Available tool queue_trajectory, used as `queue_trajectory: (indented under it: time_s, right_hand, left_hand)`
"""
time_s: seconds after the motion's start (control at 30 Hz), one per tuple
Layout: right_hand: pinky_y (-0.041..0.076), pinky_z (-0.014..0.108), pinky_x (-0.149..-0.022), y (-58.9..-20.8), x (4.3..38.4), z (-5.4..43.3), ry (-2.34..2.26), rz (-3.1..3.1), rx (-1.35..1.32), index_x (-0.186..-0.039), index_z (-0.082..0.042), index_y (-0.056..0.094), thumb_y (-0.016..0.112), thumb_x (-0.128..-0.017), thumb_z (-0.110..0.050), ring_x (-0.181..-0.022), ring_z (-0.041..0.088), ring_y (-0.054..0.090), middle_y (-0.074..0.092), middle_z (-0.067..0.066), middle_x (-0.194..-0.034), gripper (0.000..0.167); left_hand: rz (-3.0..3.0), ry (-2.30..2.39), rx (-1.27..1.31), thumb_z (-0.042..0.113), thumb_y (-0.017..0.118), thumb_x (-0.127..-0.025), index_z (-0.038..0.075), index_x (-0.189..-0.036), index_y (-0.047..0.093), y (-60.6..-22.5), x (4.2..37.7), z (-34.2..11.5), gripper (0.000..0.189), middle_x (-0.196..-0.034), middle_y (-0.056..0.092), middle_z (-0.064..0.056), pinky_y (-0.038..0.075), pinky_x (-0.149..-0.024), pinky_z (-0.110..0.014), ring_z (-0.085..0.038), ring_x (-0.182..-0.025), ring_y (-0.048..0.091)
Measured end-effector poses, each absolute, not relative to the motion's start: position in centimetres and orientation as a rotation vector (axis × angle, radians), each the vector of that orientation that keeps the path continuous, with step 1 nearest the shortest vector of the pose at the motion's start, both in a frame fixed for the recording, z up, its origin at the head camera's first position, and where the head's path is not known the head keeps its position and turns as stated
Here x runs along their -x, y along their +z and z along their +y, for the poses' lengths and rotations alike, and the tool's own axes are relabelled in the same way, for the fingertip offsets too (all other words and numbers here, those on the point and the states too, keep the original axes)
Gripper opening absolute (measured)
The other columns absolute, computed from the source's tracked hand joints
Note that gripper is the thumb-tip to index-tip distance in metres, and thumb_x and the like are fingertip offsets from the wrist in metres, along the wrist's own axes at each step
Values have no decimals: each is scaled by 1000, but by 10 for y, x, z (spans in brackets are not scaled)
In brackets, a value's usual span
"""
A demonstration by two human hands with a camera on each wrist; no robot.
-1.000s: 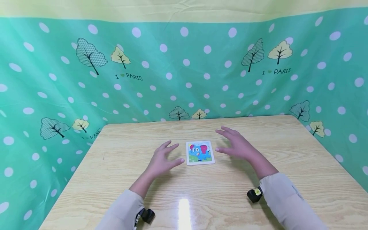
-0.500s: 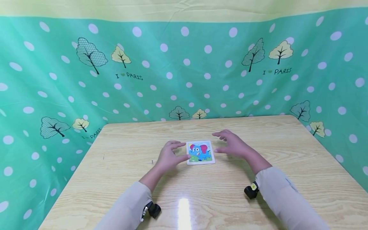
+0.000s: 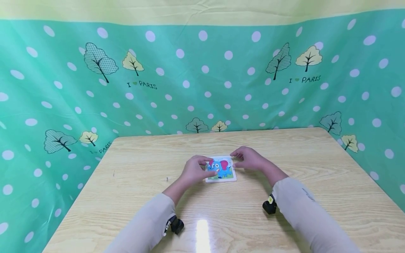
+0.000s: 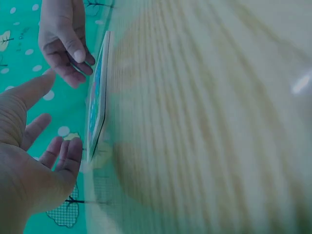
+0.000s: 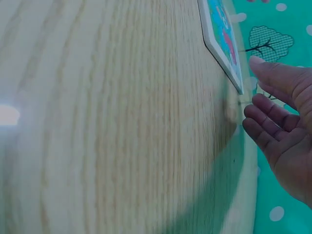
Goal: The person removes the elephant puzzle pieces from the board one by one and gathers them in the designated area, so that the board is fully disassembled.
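A flat square board (image 3: 225, 173) with a white border and a blue elephant picture lies on the wooden table. My left hand (image 3: 194, 170) hovers at its left side, thumb and fingers spread and overlapping the picture in the head view. The left wrist view shows that hand (image 4: 34, 170) above the board (image 4: 101, 92), apart from it. At the right edge is my right hand (image 3: 250, 160), its fingertips close to the border. In the right wrist view the right hand's fingers (image 5: 265, 122) are loosely bent with nothing between them, just beyond the board's corner.
The wooden table (image 3: 126, 196) reaches back to a green dotted curtain (image 3: 171, 70) printed with trees. A tiny grey bit (image 3: 167, 179) lies left of the board. Black wrist cameras (image 3: 269, 206) hang below both sleeves. Light glares off the table's front (image 3: 203, 235).
Both hands have moved inward toward the board, the left rightward over its left edge and the right leftward to its right edge. The board has stayed in place.
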State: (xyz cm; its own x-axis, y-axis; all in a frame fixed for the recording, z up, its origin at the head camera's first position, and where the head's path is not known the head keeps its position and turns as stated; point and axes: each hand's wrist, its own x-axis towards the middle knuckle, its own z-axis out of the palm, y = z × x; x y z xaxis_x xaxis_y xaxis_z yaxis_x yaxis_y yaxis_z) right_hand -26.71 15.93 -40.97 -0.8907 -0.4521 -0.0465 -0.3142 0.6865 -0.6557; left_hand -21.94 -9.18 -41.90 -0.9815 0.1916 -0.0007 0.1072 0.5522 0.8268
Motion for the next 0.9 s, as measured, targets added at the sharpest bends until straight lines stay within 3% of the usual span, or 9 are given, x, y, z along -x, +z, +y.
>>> queue_trajectory:
  time_s: [0.4, 0.9]
  right_hand:
    - [47, 43, -95, -414, 278, 151, -959, 2671, 584, -119, -3, 66, 76, -84, -12, -104, 26, 58, 64, 8, -109, 37]
    - [47, 41, -94, -421, 285, 145, -948, 2679, 521, -108, -4, 70, 77, -84, -13, -99, 23, 56, 64, 6, -104, 27]
  left_hand:
    - [2645, 1339, -284, 26, 84, -77, 14, -118, 71, -415, 231, -81, 44, -119, 63, -7, 51, -91, -38, -25, -109, 60]
    - [2713, 1187, -318, 23, 82, -80, 15, -107, 75, -415, 243, -70, 29, -106, 65, -5, 52, -83, -35, -21, -98, 59]
